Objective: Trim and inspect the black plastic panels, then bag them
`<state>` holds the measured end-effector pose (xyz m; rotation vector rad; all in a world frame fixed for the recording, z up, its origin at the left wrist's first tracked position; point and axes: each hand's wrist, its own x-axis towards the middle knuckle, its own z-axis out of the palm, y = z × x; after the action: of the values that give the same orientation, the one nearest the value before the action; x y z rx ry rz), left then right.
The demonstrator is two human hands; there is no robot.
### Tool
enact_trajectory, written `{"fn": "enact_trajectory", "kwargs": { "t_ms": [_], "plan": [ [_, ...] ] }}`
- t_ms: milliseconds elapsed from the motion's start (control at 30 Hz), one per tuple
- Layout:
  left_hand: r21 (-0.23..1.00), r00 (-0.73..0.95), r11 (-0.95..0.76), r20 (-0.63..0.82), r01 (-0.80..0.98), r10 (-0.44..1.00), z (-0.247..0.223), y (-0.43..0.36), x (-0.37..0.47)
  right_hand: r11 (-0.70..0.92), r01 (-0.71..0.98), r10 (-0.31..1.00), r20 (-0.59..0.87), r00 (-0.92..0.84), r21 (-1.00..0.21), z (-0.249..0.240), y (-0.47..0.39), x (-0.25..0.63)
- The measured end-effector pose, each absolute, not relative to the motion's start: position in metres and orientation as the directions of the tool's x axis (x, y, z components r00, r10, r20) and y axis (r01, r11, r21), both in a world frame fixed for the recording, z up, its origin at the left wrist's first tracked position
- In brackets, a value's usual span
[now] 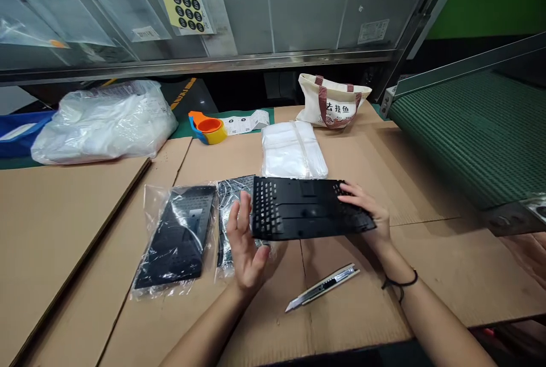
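A thin black plastic panel (307, 207) with rows of square holes at both ends is held up above the table. My right hand (373, 216) grips its right end, fingers over the top face. My left hand (247, 253) is open at the panel's left edge, with the fingers up and the thumb apart; whether it touches the edge I cannot tell. Left of that hand, a similar black panel lies in a clear plastic bag (181, 236). Another bagged black panel (226, 213) is partly hidden behind my left hand. Below the held panel lies a utility knife (323, 287), its blade end pointing left.
A stack of clear bags (293, 151) lies behind the panel. Farther back are an orange, blue and yellow tape dispenser (208, 128), a cloth tote bag (333, 102) and a large plastic-wrapped bundle (106, 122). A green conveyor belt (478, 133) stands at the right, over the cardboard-covered table (426, 276).
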<state>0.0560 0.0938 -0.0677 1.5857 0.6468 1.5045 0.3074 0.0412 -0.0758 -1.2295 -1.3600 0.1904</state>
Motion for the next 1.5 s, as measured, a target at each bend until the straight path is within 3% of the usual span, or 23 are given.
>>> {"fn": "enact_trajectory", "kwargs": {
  "t_ms": [67,167,267,333,400,767,967,1133,1333,1500],
  "plan": [
    [0.84,0.223,-0.533,0.541,-0.099,0.811,-0.065,0.097,0.054,0.396,0.367,0.722,0.532,0.442,-0.842,-0.078,0.046,0.318],
    [0.799,0.385,-0.589,0.51,0.119,0.769,-0.047,0.11,0.058,0.372,0.181,0.606,0.386,0.695,-0.91,-0.083,0.052,0.329],
    [0.584,0.573,-0.738,0.494,0.338,0.654,-0.025,0.137,0.075,0.348,0.025,0.505,0.21,0.837,-0.937,-0.084,0.056,0.332],
    [0.34,0.707,-0.802,0.382,0.491,0.595,-0.018,0.161,0.09,0.326,-0.058,0.504,0.122,0.855,-0.943,-0.082,0.056,0.331],
    [0.243,0.74,-0.802,0.31,0.546,0.597,-0.02,0.184,0.103,0.314,-0.1,0.512,0.079,0.855,-0.944,-0.081,0.055,0.33],
    [0.038,0.81,-0.818,0.118,0.575,0.575,-0.027,0.223,0.123,0.335,-0.188,0.536,0.023,0.844,-0.923,-0.075,0.052,0.322],
    [0.021,0.771,-0.773,0.061,0.634,0.634,-0.02,0.243,0.128,0.309,-0.142,0.559,0.059,0.827,-0.94,-0.076,0.05,0.32],
    [0.075,0.774,-0.772,-0.005,0.631,0.633,-0.02,0.258,0.136,0.284,-0.059,0.594,0.127,0.795,-0.957,-0.074,0.047,0.318],
    [0.162,0.72,-0.704,-0.082,0.692,0.689,-0.022,0.278,0.153,0.179,0.285,0.552,0.336,0.763,-0.942,-0.066,0.035,0.31],
    [0.206,0.724,-0.697,-0.108,0.686,0.681,-0.019,0.282,0.16,0.175,0.672,0.484,0.657,0.578,-0.72,-0.064,0.027,0.3]
  ]
}}
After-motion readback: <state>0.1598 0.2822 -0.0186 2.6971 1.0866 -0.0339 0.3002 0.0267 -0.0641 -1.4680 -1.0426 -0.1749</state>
